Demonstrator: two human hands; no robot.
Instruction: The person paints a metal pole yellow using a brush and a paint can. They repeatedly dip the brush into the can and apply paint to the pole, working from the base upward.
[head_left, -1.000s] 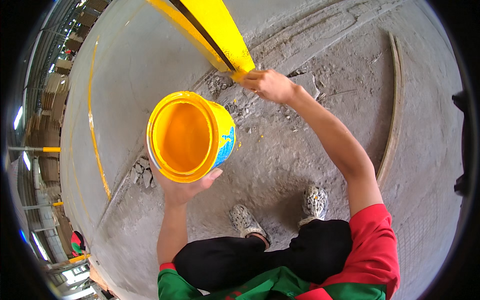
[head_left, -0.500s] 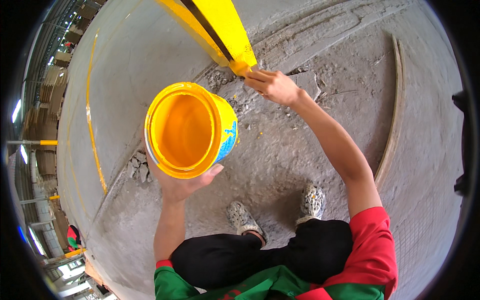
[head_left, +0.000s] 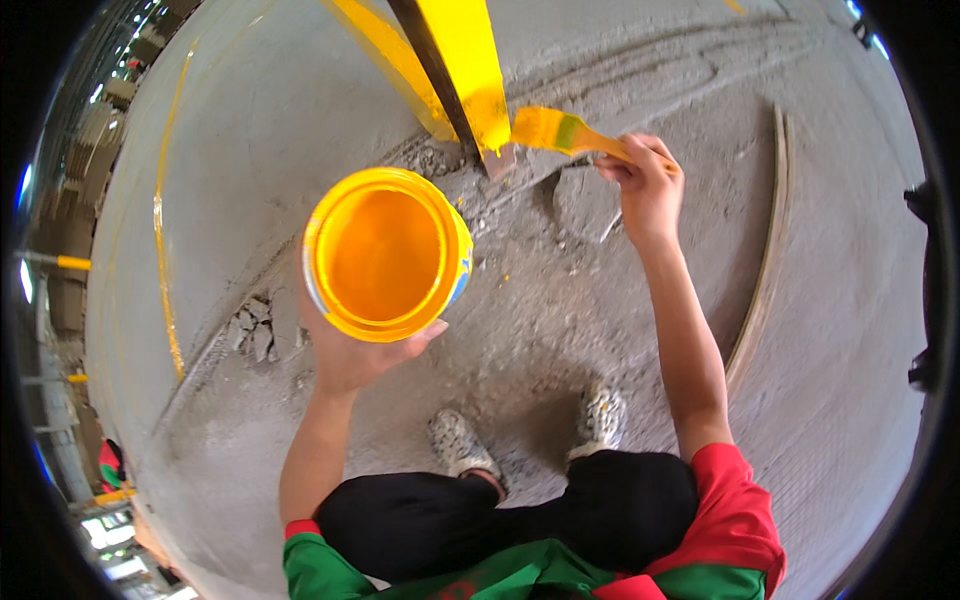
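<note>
My left hand (head_left: 352, 350) cups a yellow paint bucket (head_left: 385, 252) from below; it is full of yellow paint and tilted toward me. My right hand (head_left: 648, 190) grips the handle of a paintbrush (head_left: 560, 131) whose yellow-loaded bristles point left, touching or just beside the foot of a yellow-painted steel post (head_left: 462, 70). The post rises from the rough concrete floor (head_left: 560, 310), with a dark unpainted strip between its yellow faces.
My two shoes (head_left: 530, 430) stand on the dusty concrete below the bucket, knees bent above them. A thin curved rod (head_left: 765, 270) lies on the floor at the right. A yellow painted line (head_left: 163, 250) runs along the left. Rubble chunks (head_left: 252, 328) sit beside it.
My right hand has drawn back to the right from the post's foot, bringing the brush into view. The bucket has stayed in my left hand, roughly where it was.
</note>
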